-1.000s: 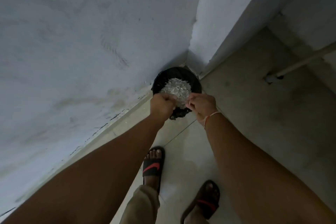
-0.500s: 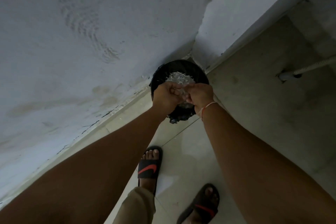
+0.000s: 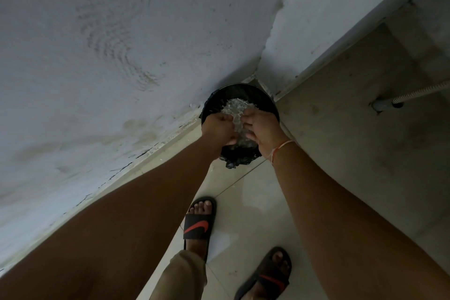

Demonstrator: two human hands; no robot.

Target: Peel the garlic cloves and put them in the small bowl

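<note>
Both my hands hang over a round black bin (image 3: 267, 102) lined with a black bag, standing in the wall corner. A heap of pale garlic skins (image 3: 237, 107) fills the bin. My left hand (image 3: 218, 129) is over the bin's near left rim, fingers loosely bent toward the right. A small gap away, my right hand (image 3: 261, 130) wears an orange thread at the wrist, and its fingers point left and down. Skins show through the gap between the hands. I see nothing plainly held in either hand. No garlic cloves or small bowl are in view.
A grey plaster wall (image 3: 109, 68) runs along the left and a second wall (image 3: 328, 7) meets it behind the bin. My feet in black sandals (image 3: 198, 224) stand on pale floor tiles. A flexible hose (image 3: 414, 94) and pipe stub sit at the right.
My hands were pressed together over the bin half a second ago; now they have parted a little and sunk lower toward the skins. The view has tilted slightly.
</note>
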